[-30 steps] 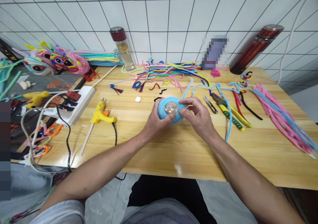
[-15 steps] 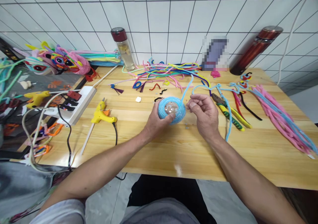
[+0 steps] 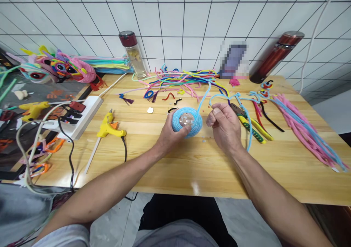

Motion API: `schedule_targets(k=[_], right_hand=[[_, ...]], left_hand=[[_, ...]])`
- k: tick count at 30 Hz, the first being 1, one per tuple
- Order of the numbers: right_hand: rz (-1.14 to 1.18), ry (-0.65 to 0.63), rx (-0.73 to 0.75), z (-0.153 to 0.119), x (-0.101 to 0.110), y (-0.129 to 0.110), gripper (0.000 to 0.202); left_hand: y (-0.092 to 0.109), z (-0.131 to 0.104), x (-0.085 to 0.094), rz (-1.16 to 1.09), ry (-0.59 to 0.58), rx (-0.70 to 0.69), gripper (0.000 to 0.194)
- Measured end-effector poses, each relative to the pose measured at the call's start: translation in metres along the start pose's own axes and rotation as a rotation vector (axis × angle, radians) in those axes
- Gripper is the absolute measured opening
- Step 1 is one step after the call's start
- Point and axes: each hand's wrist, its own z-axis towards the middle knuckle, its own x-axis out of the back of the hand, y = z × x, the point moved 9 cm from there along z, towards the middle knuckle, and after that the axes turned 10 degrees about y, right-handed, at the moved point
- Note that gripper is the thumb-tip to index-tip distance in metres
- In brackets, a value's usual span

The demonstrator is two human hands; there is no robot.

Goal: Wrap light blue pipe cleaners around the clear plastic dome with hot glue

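Observation:
My left hand (image 3: pixel 172 131) is closed around a clear ball (image 3: pixel 185 120) wrapped in coils of light blue pipe cleaner (image 3: pixel 193 129); its thumb lies across the front. A loose tail of that pipe cleaner (image 3: pixel 203 100) sticks up from the coil toward the back. To the right, apart from the ball, my right hand (image 3: pixel 226 127) is held with curled fingers and the thumb pressed against them. Anything between those fingers is hidden. Green and yellow pliers (image 3: pixel 253 128) lie just right of this hand, beside a bent blue pipe cleaner (image 3: pixel 250 130).
A yellow glue gun (image 3: pixel 109 126) lies left of my hands, near a white power strip (image 3: pixel 85 117) with cables. Loose pipe cleaners (image 3: pixel 178 79), a glass bottle (image 3: pixel 134 57) and a red thermos (image 3: pixel 275 59) line the back. Pink pipe cleaners (image 3: pixel 304 133) lie at right.
The whole view has shifted slightly. My right hand has drawn a little away from the ball, and its fingers are curled tighter. The left hand still holds the ball.

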Motion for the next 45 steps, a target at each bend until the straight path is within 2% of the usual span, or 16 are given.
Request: schedule_targets(k=[8,11,16,25,35,41,45], right_hand=[[0.144,-0.006,-0.106,0.003,0.001,0.003,0.023],[0.095,0.026,-0.087,0.004,0.005,0.007,0.027],[-0.112,0.065,-0.019,0.000,0.010,0.013,0.030],[-0.241,-0.113,0.060,-0.018,-0.011,0.009,0.048],[-0.266,-0.131,-0.011,-0.018,-0.013,0.019,0.053],[-0.314,-0.115,-0.103,-0.019,-0.011,0.028,0.061],[-0.333,-0.105,-0.081,-0.018,-0.013,0.026,0.060]], left_hand=[[-0.002,0.000,0.002,-0.011,0.017,0.012,0.080],[-0.003,0.000,0.002,-0.003,0.018,0.003,0.080],[-0.004,-0.001,0.002,-0.001,0.012,0.001,0.083],[-0.001,0.000,0.007,-0.081,0.061,0.008,0.084],[0.002,-0.003,0.003,-0.058,0.038,-0.016,0.078],[0.004,-0.003,0.004,-0.027,0.040,-0.014,0.080],[0.006,-0.005,0.002,-0.034,0.027,0.002,0.080]])
